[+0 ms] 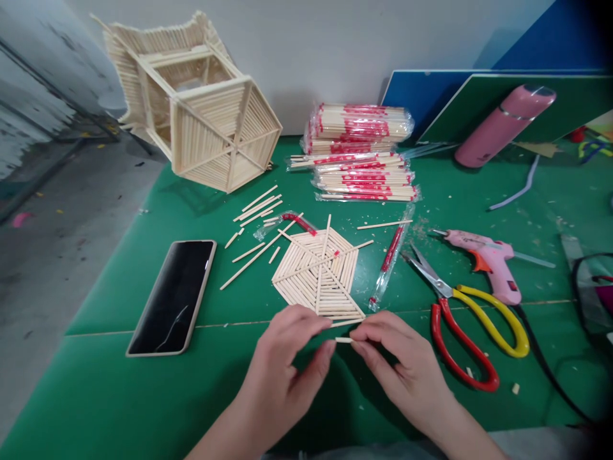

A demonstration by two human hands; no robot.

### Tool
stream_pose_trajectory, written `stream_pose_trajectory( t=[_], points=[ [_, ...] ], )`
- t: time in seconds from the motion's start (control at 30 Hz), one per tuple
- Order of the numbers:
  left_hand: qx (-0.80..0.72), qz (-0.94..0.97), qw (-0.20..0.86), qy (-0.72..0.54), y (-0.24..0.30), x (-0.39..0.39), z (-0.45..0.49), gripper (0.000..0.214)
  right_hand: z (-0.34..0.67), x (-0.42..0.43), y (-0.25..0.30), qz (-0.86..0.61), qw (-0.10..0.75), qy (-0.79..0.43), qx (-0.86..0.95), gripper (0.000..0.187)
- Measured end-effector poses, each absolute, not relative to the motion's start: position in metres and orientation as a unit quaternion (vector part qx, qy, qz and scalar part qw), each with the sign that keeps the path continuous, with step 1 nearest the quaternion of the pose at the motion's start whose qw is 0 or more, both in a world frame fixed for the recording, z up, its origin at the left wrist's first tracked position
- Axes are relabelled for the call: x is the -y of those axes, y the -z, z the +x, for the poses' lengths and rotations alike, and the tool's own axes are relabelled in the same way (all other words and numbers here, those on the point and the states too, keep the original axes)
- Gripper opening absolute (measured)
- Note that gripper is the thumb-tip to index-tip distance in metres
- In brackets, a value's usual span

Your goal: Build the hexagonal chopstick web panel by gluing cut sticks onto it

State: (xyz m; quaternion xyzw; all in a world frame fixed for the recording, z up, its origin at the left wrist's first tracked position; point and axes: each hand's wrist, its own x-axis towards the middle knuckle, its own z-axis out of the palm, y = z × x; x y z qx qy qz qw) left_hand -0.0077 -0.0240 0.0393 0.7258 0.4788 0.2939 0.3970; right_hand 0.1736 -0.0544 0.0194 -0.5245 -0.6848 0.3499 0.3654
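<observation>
A short piece of wooden stick (343, 340) is pinched between the thumb and forefinger of my right hand (400, 358). Beside its other end is my left hand (292, 358), with thumb and forefinger apart; I cannot tell whether the thumb touches it. Just beyond both hands lies a flat hexagonal panel (297, 281) of pale sticks, laid in rings and crossed by longer sticks like spokes. A loose-looking stick (347, 323) runs along its near edge, close to my fingertips.
Scissors (443, 291) and a pink glue gun (493, 255) lie right. A phone (172, 297) lies left, near loose sticks (258, 207). Behind are wrapped chopstick bundles (364, 128), a pink flask (505, 124) and a hexagonal stick-built model (225, 137). A red-printed wrapper (393, 249) lies beside the panel.
</observation>
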Motion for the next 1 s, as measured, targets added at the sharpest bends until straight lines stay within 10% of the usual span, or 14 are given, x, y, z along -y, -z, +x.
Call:
stream_pose_trajectory(
  t=[0.67, 1.0],
  points=[
    [-0.486, 0.389, 0.692, -0.367, -0.015, 0.050, 0.026, 0.004, 0.177, 0.067, -0.023, -0.518, 0.398, -0.318, 0.687, 0.007],
    [-0.505, 0.286, 0.715, -0.390, -0.023, 0.032, 0.029, 0.015, 0.286, 0.044, -0.020, -0.781, 0.377, -0.010, 0.498, 0.020]
  ],
)
